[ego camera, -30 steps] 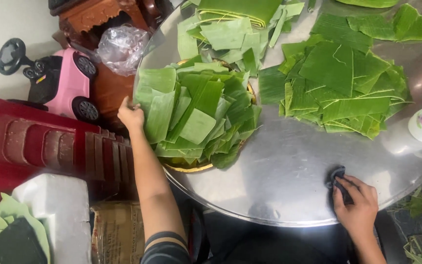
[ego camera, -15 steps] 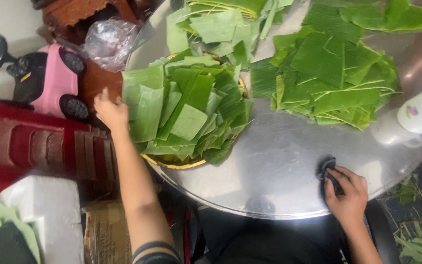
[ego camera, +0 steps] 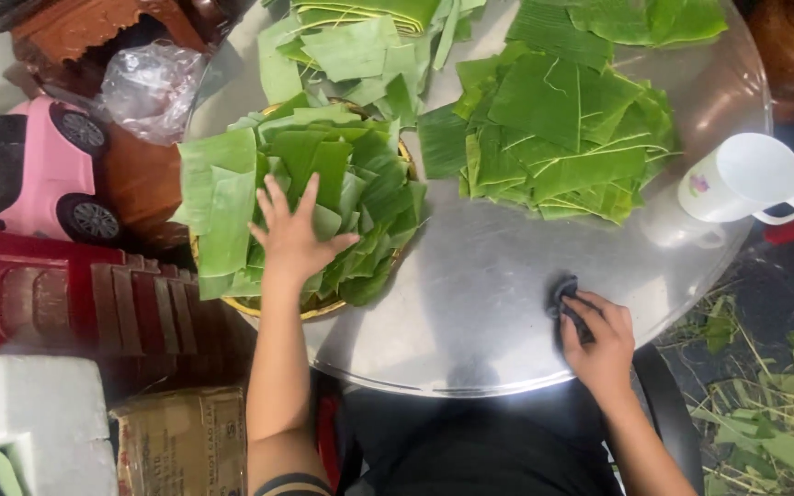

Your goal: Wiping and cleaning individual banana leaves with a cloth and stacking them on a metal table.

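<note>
On round metal tabletop (ego camera: 507, 303): left hand (ego camera: 294, 241) spread flat atop cut green leaf pile (ego camera: 342, 184) in rimmed tray overhanging the edge; right hand (ego camera: 599, 342) pinching dark cloth (ego camera: 564, 296). Risk: downward pressure may tip tray, spilling leaves; white cup (ego camera: 742, 179) near rim.

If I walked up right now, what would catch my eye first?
The heaps of cut green leaves: one pile in a basket at the left edge of the round metal table, with the left hand flat on it, another pile at the far right. Nearer, the right hand presses a dark cloth on the tabletop, beside a white mug.
</note>
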